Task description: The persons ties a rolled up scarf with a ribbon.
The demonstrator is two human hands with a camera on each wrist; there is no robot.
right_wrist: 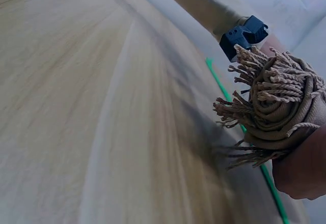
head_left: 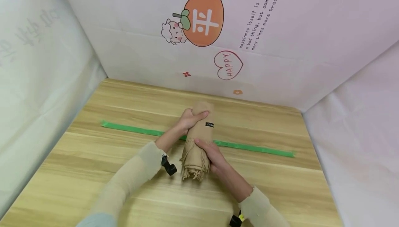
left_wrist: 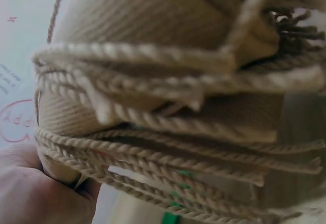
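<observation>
A rolled beige scarf (head_left: 199,132) with twisted fringe and a small black label is held lengthwise over the table, its fringed end toward me. My left hand (head_left: 191,119) grips its far part from the left, thumb across the top. On the near right side, my right hand (head_left: 212,153) holds the roll, thumb laid over the fringe. Fringe strands of the scarf (left_wrist: 153,25) fill the left wrist view, with part of the left hand (left_wrist: 41,193) at lower left. The right wrist view shows the coiled layers of the scarf end (right_wrist: 270,102) beside the right hand (right_wrist: 305,170).
Green tape (head_left: 255,148) runs across the wooden table (head_left: 124,171), passing beneath the scarf. A white printed backdrop (head_left: 140,47) stands behind the table, with white side sheets (head_left: 358,133) left and right. Small black cameras (head_left: 169,166) are strapped to both wrists.
</observation>
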